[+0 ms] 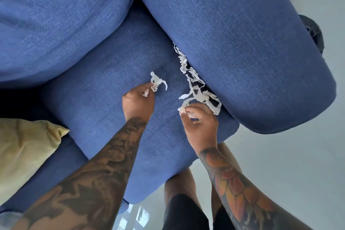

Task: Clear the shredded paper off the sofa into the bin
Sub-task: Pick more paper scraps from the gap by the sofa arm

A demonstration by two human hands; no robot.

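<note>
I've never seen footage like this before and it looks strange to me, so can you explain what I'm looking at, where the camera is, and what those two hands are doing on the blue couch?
There is no machine here, only a person at work. The single picture comes from a wide-angle camera worn on the head, looking down past both tattooed forearms, which is why the edges bend.

The blue surface is a sofa seat, with its padded armrest on the right. A yellow cushion lies at the lower left.

White shredded paper is being gathered. The left hand grips a small bunch of strips. The right hand pinches the near end of a longer trail of strips that runs along the gap between seat and armrest.

The pale area is the floor. No bin is in view.
</note>
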